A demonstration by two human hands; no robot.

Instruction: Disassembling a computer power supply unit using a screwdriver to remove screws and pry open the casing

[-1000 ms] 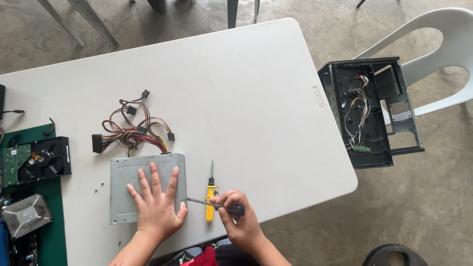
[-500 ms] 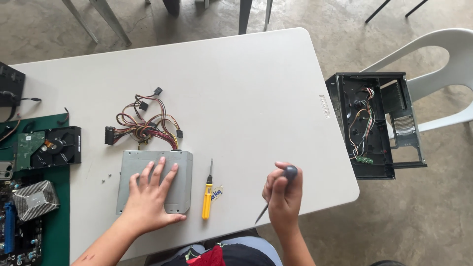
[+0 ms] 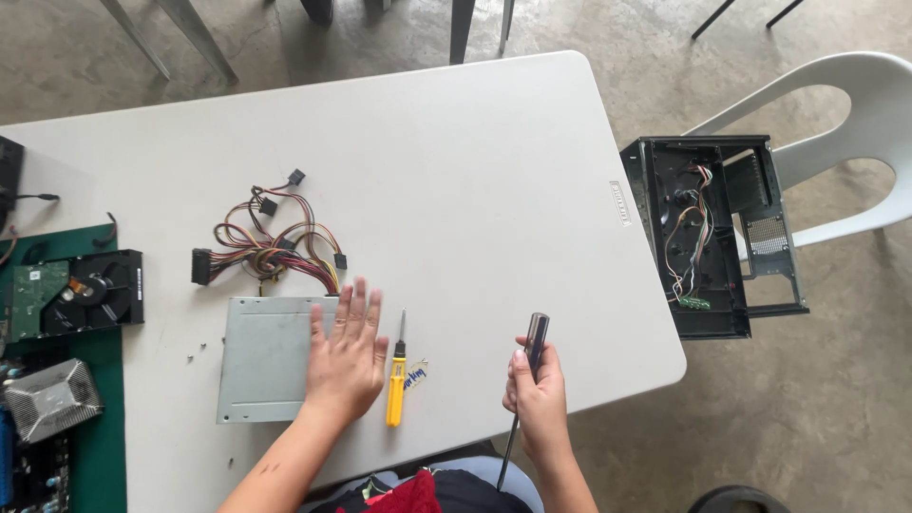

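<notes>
Your right hand (image 3: 540, 399) fingers closed round the screwdriver (image 3: 522, 404), tip toward your lap: could jab you | left hand (image 3: 347, 356) flat, fingers spread, on the metal box (image 3: 261, 356) | yellow screwdriver (image 3: 395, 385) between | loose screws (image 3: 195, 355) could roll off the desk (image 3: 456, 171).

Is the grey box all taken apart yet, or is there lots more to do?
Done: a few tiny screws lie loose beside the grey box. In hand: the right hand holds a dark-handled screwdriver, while the left hand lies flat on the box. Left: its lid looks closed, and the yellow screwdriver lies unused.
</notes>
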